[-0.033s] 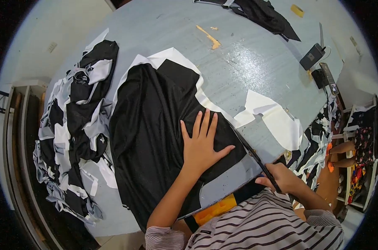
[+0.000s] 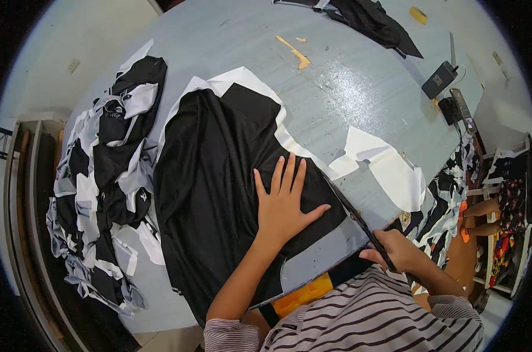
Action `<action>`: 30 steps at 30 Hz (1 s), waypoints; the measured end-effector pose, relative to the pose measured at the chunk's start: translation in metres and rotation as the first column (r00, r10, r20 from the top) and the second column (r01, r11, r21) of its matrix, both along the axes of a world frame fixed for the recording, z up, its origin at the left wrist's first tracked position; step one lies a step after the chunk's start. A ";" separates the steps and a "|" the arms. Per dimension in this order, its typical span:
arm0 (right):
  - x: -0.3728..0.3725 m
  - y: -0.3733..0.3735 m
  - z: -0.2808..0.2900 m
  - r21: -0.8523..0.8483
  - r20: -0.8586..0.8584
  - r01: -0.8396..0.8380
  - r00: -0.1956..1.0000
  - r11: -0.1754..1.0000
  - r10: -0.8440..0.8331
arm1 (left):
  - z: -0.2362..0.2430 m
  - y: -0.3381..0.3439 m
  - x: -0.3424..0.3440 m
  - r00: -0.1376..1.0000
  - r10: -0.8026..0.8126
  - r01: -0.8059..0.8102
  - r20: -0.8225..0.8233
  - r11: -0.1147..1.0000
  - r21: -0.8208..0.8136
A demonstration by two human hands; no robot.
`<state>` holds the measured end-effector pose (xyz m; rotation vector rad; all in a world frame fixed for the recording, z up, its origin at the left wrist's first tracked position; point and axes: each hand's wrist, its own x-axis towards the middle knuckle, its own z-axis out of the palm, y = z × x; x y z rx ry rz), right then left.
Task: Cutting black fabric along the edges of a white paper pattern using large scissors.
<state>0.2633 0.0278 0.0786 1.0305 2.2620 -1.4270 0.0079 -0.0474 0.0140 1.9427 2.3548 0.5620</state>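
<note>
My left hand (image 2: 286,205) lies flat on a large piece of black fabric (image 2: 219,176), with its fingers spread. Under the black fabric a white layer (image 2: 242,75) shows along the far and right edges. Black fabric scissors (image 2: 368,232) are gripped in my right hand (image 2: 398,252) at the fabric's right side. Their blades run along the right edge of the cloth, pointing away from me. Whether the blade tips are between the layers I cannot tell. A loose white fabric offcut (image 2: 386,170) rests on the table just beyond the scissors.
A heap of black, white and grey scraps (image 2: 107,182) covers the left of the grey table (image 2: 242,41). Dark cloth (image 2: 371,23), a tape roll (image 2: 418,15) and a black charger-like box (image 2: 439,80) sit at the far side. More scraps lie beyond the right edge, near another person's legs (image 2: 483,217).
</note>
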 end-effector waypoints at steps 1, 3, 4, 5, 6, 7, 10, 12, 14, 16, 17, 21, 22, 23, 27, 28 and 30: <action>0.000 0.000 0.001 0.000 0.004 -0.002 1.000 1.000 0.002 | 0.000 0.000 0.000 1.000 0.001 -0.001 0.007 1.000 -0.002; 0.001 0.001 0.004 -0.036 0.040 0.008 0.999 0.999 -0.006 | 0.000 0.000 0.000 1.000 0.001 -0.001 0.010 1.000 -0.006; 0.000 0.001 0.007 -0.036 0.041 0.007 0.999 0.999 -0.006 | 0.000 0.000 0.000 1.000 0.001 -0.001 0.006 1.000 -0.006; -0.002 0.002 0.010 -0.035 0.056 0.008 0.998 0.999 -0.006 | 0.000 0.000 0.000 1.000 0.001 -0.001 0.005 1.000 -0.005; -0.002 0.001 0.012 -0.033 0.071 0.008 0.997 0.999 -0.006 | -0.001 0.000 -0.001 1.000 0.001 -0.001 0.008 1.000 -0.006; -0.002 0.001 0.012 -0.033 0.074 0.008 0.997 0.999 -0.006 | -0.001 0.000 -0.001 1.000 -0.001 0.001 -0.004 1.000 -0.012; -0.002 0.001 0.012 -0.029 0.089 0.011 0.996 1.000 -0.009 | -0.001 0.000 -0.002 1.000 -0.002 0.002 -0.016 1.000 -0.014; -0.004 0.003 0.015 -0.049 0.109 -0.005 0.994 0.999 0.011 | -0.001 0.000 -0.001 1.000 -0.002 0.002 -0.015 1.000 -0.012; -0.009 0.002 0.018 0.001 0.108 -0.043 0.993 0.999 0.042 | 0.000 -0.001 -0.001 1.000 -0.005 0.005 -0.020 1.000 -0.015; -0.013 0.002 0.019 0.048 0.109 -0.081 0.991 0.996 0.075 | -0.001 -0.001 0.000 1.000 -0.003 0.003 -0.012 1.000 -0.017; -0.016 0.003 0.018 0.040 0.082 -0.073 0.994 0.997 0.069 | -0.001 0.000 0.000 1.000 -0.001 0.001 -0.008 1.000 -0.017; -0.022 0.006 0.014 0.086 0.109 -0.100 0.990 0.991 0.090 | -0.002 -0.001 0.001 1.000 0.012 -0.012 0.017 1.000 0.020; -0.024 0.005 0.015 0.083 0.114 -0.112 0.988 0.990 0.102 | -0.002 -0.001 0.000 1.000 0.011 -0.012 0.018 1.000 0.022; -0.026 0.005 0.016 0.078 0.116 -0.084 0.990 0.993 0.074 | -0.003 -0.001 0.001 1.000 0.010 -0.011 0.021 1.000 0.024; -0.028 0.003 0.014 0.110 0.124 -0.063 0.991 0.992 0.049 | -0.003 -0.001 0.000 1.000 0.010 -0.010 0.015 1.000 0.016; -0.028 0.002 0.013 0.108 0.136 -0.072 0.989 0.991 0.057 | -0.003 -0.001 -0.001 0.999 0.019 -0.019 0.027 1.000 0.015; -0.028 0.000 0.011 0.133 0.087 -0.033 0.996 0.991 0.022 | -0.003 -0.001 -0.002 1.000 0.012 -0.012 0.019 1.000 0.008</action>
